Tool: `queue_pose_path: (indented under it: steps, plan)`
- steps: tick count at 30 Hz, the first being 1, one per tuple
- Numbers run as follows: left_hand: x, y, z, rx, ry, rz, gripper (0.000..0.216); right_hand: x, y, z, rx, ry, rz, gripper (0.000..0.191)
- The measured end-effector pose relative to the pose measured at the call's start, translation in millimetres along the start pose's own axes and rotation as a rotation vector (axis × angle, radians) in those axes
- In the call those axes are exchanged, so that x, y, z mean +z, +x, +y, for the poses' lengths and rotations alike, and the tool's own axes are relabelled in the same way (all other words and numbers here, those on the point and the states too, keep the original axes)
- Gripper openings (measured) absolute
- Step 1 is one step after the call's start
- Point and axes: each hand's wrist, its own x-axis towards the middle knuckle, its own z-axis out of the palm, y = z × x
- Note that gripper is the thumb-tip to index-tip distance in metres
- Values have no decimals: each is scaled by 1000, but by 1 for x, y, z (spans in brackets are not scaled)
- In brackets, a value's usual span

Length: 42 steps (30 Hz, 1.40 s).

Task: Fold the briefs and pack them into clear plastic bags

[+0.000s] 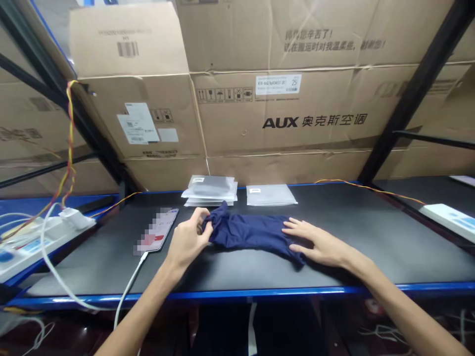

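Observation:
A strip of dark navy cloth (252, 231), wrinkled and gathered at its left end, lies across the black tabletop in front of me. My left hand (190, 232) pinches that left end between thumb and fingers, lifting a corner slightly. On the right end rests my right hand (309, 242), its fingers spread flat over the fabric. What kind of garment or cloth piece it is cannot be made out. Just behind the cloth lie a stack of grey-white plastic packets (211, 189) and another flat packet (270, 195).
A phone (160, 230) with a white charging cable (129, 283) lies to the left. White power strips stand at the left (44, 244) and right (451, 221). Large cardboard boxes (237, 123) wall off the back between black metal posts. A blue edge (267, 293) borders the table's front.

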Motion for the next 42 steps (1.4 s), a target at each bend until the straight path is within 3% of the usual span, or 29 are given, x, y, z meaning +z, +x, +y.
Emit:
queue_pose_path:
  steps: [6,9,12,16,20,25,32,37,42]
  plan:
    - [0,-15,-34,-85,262,-202,11,-5,1,5,8,-50,-58,54]
    - [-2,-16,-34,-28,273,-137,16,-8,1,6,1,-29,-64,54]
    - [-4,-11,-26,136,201,-49,22,-9,1,5,5,30,-24,52]
    - [0,-1,-17,285,3,-156,25,-10,-2,1,32,116,60,46]
    - [11,6,-16,291,-59,-277,29,-10,-6,-6,41,94,68,42]
    - [16,10,-19,264,-65,-271,30,-6,-9,-13,-3,21,87,29]
    - [-11,3,-13,317,-241,-241,17,-15,-20,-30,-87,19,197,19]
    - [-30,-13,-13,383,-244,-372,18,-15,-38,-47,-195,-25,159,25]
    - [-33,-29,-15,441,-199,-517,28,-9,-48,-54,-210,-145,82,32]
